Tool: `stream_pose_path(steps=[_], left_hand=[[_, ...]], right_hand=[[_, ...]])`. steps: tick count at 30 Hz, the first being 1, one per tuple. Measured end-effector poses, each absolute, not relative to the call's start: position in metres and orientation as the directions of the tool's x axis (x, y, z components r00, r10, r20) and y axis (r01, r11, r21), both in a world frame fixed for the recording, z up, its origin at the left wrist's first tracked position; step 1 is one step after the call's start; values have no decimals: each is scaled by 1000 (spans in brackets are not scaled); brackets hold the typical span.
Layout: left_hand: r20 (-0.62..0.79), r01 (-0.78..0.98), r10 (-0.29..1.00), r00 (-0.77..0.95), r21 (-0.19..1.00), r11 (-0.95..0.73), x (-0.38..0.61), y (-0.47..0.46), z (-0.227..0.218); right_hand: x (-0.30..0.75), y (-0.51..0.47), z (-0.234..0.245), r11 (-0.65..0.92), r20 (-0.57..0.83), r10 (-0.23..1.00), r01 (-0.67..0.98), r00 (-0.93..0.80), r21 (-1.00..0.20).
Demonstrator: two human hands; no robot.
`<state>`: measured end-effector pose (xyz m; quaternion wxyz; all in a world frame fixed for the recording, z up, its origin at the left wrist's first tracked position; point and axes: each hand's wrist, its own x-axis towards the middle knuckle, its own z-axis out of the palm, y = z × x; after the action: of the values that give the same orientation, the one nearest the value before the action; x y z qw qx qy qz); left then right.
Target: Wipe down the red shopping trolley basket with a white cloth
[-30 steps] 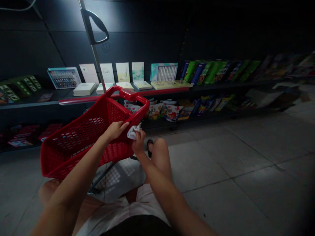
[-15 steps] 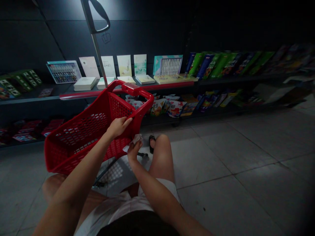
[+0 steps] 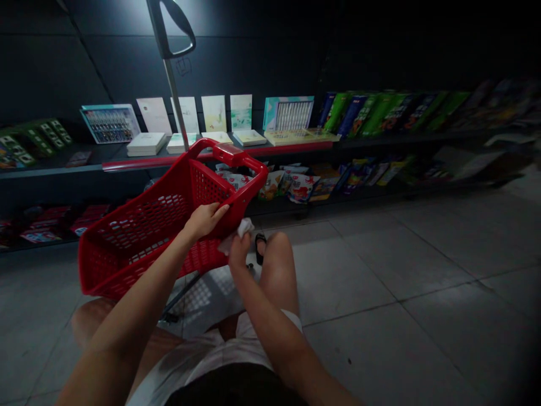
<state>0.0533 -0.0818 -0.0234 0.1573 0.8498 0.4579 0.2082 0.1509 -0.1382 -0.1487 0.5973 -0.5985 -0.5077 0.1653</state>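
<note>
A red plastic shopping basket [image 3: 139,237] on a wheeled frame is tilted in front of me. My left hand [image 3: 203,219] grips its near rim with the fingers wrapped over the edge. My right hand [image 3: 239,248] is closed on a crumpled white cloth [image 3: 244,228] and presses it against the outside of the basket's near wall, just below the rim. The basket's tall metal pole with a black handle [image 3: 171,31] rises behind it. My bare knees and white shorts show below my arms.
Dark shelves [image 3: 270,148] run along the back wall, holding books, card sets and colourful packs on two levels. A sandalled foot [image 3: 258,245] rests on the grey tiled floor [image 3: 401,293], which stretches to the right.
My right hand dipped down the basket's wall with the cloth, then came back up near the rim. The left hand kept its grip on the rim.
</note>
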Motion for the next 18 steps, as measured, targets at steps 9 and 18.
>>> stream_pose_path(steps=[9, 18], left_hand=[[199, 661, 819, 538, 504, -556, 50, -98, -20], [190, 603, 762, 619, 506, -616, 35, -120, -14]], right_hand=[[224, -114, -65, 308, 835, 397, 801, 382, -513], [277, -139, 15, 535, 705, 602, 845, -374, -9]])
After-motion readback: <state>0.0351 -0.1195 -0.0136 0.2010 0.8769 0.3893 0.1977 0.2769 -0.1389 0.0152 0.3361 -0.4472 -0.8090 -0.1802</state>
